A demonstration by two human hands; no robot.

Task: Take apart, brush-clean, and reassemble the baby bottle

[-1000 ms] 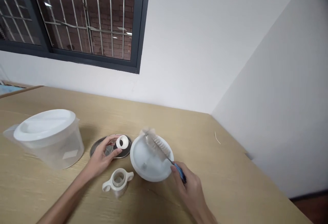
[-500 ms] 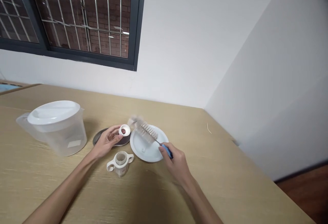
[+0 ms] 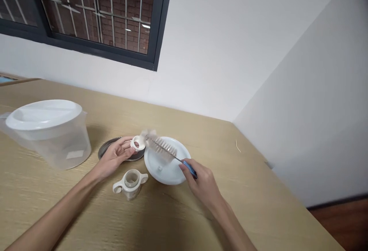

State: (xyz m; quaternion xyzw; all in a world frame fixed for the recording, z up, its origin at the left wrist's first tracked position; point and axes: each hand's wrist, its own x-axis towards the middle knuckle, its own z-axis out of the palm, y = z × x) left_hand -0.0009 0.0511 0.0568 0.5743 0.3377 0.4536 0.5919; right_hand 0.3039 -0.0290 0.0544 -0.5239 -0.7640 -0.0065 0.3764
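My left hand (image 3: 116,156) pinches a white ring-shaped bottle collar (image 3: 138,143) between fingers and thumb, above a dark oval metal tray (image 3: 107,148). In my right hand (image 3: 201,180) is the blue handle of a bottle brush (image 3: 162,149). Its pale bristles reach left over a white plate (image 3: 166,175), and the blurred tip is close beside the collar; whether they touch I cannot tell. Nearer to me a small baby bottle (image 3: 131,184) with two cream side handles stands upright, its mouth uncovered.
A translucent plastic pitcher (image 3: 63,145) with a white lid stands on the left. A thin pale strip (image 3: 238,146) lies on the wooden table (image 3: 212,140) at the right. Behind the table are a white wall (image 3: 207,59) and a barred window (image 3: 100,17).
The view has shifted a little, so the pitcher and bottle appear farther left. The brush tip has come nearer the collar. Both hands keep their holds.
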